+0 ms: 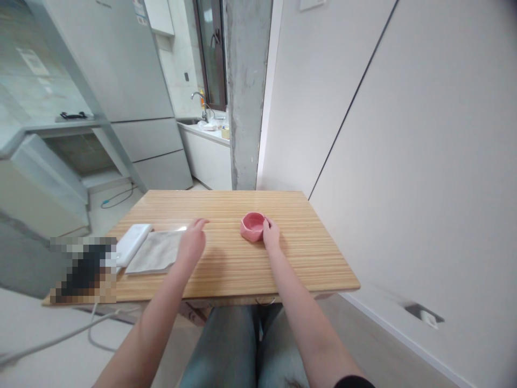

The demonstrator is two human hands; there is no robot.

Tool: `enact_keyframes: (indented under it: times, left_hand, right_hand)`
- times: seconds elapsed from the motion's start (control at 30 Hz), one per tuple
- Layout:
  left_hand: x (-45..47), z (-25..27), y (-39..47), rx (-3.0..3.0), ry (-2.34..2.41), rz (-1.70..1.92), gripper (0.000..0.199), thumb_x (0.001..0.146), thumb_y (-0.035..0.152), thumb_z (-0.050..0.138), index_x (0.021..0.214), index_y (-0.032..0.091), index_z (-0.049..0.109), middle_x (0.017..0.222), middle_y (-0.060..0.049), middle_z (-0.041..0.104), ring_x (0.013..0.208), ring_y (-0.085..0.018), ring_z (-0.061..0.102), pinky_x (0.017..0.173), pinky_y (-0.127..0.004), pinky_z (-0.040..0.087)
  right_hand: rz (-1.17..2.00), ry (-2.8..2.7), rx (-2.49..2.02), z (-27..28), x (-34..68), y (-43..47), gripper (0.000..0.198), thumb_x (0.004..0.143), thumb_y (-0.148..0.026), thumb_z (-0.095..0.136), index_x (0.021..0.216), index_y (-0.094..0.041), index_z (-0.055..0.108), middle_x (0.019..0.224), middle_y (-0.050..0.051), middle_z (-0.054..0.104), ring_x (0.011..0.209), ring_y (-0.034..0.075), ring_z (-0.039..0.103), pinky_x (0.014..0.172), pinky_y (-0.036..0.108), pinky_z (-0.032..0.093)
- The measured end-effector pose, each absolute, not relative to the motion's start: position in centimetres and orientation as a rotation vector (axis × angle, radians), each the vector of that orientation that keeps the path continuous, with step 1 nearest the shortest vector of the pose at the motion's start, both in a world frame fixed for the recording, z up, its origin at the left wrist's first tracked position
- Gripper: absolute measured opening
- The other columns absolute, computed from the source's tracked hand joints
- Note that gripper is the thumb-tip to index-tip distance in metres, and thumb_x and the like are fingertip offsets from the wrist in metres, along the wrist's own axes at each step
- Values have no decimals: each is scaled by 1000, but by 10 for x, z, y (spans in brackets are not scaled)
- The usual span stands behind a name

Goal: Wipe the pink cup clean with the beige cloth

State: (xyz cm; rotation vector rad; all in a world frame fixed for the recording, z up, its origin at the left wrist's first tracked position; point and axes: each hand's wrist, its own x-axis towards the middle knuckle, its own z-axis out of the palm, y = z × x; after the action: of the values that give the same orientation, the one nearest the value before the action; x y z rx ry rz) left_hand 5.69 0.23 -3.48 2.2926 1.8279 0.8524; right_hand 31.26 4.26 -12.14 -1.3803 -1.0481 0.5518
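A small pink faceted bowl (249, 233) stands upright on the wood-grain table (226, 280), right of its middle. My right hand (272, 235) is closed on the bowl's right side, with the thumb and fingers at its rim. My left hand (193, 241) is raised to the left of the bowl, apart from it, and holds nothing that I can see. Its fingers stretch out toward the right. Beside and partly behind this hand lies a flat grey cloth (153, 253).
A white box-like object (134, 241) lies left of the cloth, beside a blurred-out dark item (84, 272). A pale cable (60, 339) runs below the table's left edge. A white wall (404, 161) rises at the right, and a fridge (109, 64) stands beyond the table.
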Motion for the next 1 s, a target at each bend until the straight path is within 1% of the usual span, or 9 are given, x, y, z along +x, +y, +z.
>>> enact_keyframes:
  times: [0.13,0.27,0.43,0.57,0.67,0.73,0.8,0.9,1.0]
  left_hand:
    - [-43,-45,-12,2002,2481,336,41,79,13,36,114,13,57,115,-18,57,100,-34,57,80,-44,47]
    - [-76,-54,-20,1980,2578,101,44,83,31,40,120,12,53,115,-21,56,102,-36,55,80,-46,46]
    - [-49,-56,-18,1945,2365,114,81,73,52,54,139,11,30,122,-22,55,110,-37,53,87,-45,43]
    - [-9,-54,-18,1943,1960,378,83,71,37,58,141,10,24,128,-19,52,115,-31,52,92,-39,41]
    - [28,-35,-25,2016,1457,593,78,72,31,57,142,18,25,127,-10,53,111,-22,54,94,-33,41]
    - [54,-15,-30,2027,1171,570,76,73,31,58,142,26,27,114,-4,59,99,-19,58,89,-32,44]
    - [76,3,-28,2009,960,547,77,72,32,63,141,29,30,100,-1,62,90,-18,59,84,-32,46]
    - [102,11,-11,1899,845,746,75,69,34,68,137,26,38,99,-4,61,90,-17,59,81,-31,47]
    - [123,-11,14,1706,1087,1056,54,74,37,63,124,18,51,104,-9,59,92,-17,59,80,-30,49]
  right_hand:
    - [536,-1060,-1388,-125,312,45,36,82,-31,41,103,-14,65,110,11,66,103,19,59,95,35,43]
    - [547,-1046,-1394,-129,312,48,37,83,-32,40,105,-13,64,110,12,65,104,18,58,94,34,43]
    - [438,-1037,-1421,-118,314,40,42,85,-36,40,112,-10,58,118,15,59,113,20,52,99,38,38]
    - [245,-1139,-1380,-89,304,13,39,86,-32,41,118,-15,54,125,14,53,122,21,44,105,42,31]
    - [439,-1422,-1228,-65,289,-17,50,79,-34,55,126,-19,48,127,12,52,122,22,45,104,41,34]
    - [645,-1626,-1108,-51,284,-34,72,69,-34,68,134,-21,39,132,11,49,124,23,44,104,40,35]
    - [857,-1722,-1039,-39,287,-44,80,63,-34,74,134,-22,40,128,9,53,118,24,50,99,39,40]
    - [1137,-1662,-1061,-25,308,-43,49,66,-32,71,113,-19,60,102,6,67,93,23,63,81,37,51]
    - [998,-1411,-1277,-10,332,-29,26,73,-27,61,96,-16,65,89,6,69,84,23,64,74,37,52]
